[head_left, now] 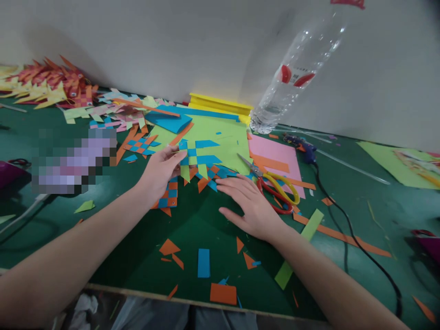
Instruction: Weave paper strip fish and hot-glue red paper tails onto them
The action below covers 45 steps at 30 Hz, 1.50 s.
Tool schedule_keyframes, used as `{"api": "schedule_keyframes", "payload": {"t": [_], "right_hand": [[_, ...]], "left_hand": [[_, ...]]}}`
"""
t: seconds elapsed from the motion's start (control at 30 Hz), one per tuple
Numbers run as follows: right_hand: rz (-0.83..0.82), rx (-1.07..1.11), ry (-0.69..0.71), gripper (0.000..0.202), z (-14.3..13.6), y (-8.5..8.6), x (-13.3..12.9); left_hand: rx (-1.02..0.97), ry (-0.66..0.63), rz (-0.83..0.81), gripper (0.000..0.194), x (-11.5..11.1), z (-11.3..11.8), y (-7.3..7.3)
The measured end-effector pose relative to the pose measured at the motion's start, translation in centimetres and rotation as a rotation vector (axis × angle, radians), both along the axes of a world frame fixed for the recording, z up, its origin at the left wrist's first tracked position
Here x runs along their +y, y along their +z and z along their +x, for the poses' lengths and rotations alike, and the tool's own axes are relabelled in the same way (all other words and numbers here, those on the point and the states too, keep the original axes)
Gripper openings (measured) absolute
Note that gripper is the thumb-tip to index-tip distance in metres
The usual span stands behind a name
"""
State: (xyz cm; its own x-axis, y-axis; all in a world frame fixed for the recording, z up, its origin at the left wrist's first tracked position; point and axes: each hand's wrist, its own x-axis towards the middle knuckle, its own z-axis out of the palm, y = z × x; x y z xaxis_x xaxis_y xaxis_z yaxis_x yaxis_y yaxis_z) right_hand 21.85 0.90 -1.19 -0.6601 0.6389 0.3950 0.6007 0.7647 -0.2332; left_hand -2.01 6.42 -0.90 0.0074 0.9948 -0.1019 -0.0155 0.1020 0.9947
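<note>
My left hand (161, 169) pinches the left end of a woven blue and light green paper fish (197, 153), held over a light green sheet (233, 133). To its right, my right hand (249, 204) has its fingers apart and holds nothing. Scissors with red and yellow handles (280, 190) lie just beyond that hand, their blades on the paper. Woven orange and blue pieces (168, 195) lie under and beside my left hand. A pink sheet (275, 158) with orange strips is behind the scissors.
A clear plastic bottle (295, 68) leans at the wall beside a yellow folded strip (220, 104). A glue gun (304, 149) trails a black cable at right. Woven paper fish (48, 85) pile up back left. A blurred-out object (75, 162) lies left. Scraps (223, 293) dot the front edge.
</note>
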Motion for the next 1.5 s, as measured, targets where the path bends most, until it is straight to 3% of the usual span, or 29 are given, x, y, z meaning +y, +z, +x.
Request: {"api": "schedule_keyframes", "payload": {"t": [0.1, 0.23, 0.53, 0.77, 0.9, 1.03, 1.13, 1.3, 1.5], "right_hand": [[-0.033, -0.156, 0.037, 0.054, -0.2, -0.2, -0.1], [-0.038, -0.200, 0.041, 0.050, -0.2, -0.5, -0.1], [0.086, -0.036, 0.060, 0.020, -0.3, 0.3, -0.3], [0.112, 0.052, 0.109, 0.025, -0.4, 0.9, -0.7], [0.117, 0.055, 0.094, 0.016, -0.5, 0.7, -0.7], [0.138, 0.042, 0.099, 0.013, -0.5, 0.6, -0.6], [0.122, 0.021, 0.084, 0.015, -0.6, 0.5, -0.6], [0.086, -0.001, 0.075, 0.021, -0.6, 0.3, -0.7], [0.060, -0.025, 0.082, 0.021, -0.6, 0.2, -0.6]], "left_hand": [[-0.032, 0.016, -0.010, 0.043, -0.1, 0.0, 0.2], [0.001, 0.056, -0.034, 0.055, -0.1, 0.0, 0.3], [0.106, 0.109, -0.043, 0.049, 0.2, -0.2, -0.2], [0.107, 0.060, -0.039, 0.046, -0.1, 0.0, 0.3], [0.293, -0.014, 0.150, 0.046, 0.2, -0.4, -0.2], [0.669, -0.028, 0.432, 0.055, 0.4, -0.8, -0.8], [0.935, -0.092, 0.573, 0.051, 0.3, -0.6, -1.0], [1.177, -0.285, 0.601, 0.044, -0.2, -0.2, -1.5], [1.158, -0.357, 0.597, 0.041, -0.2, -0.3, -2.1]]}}
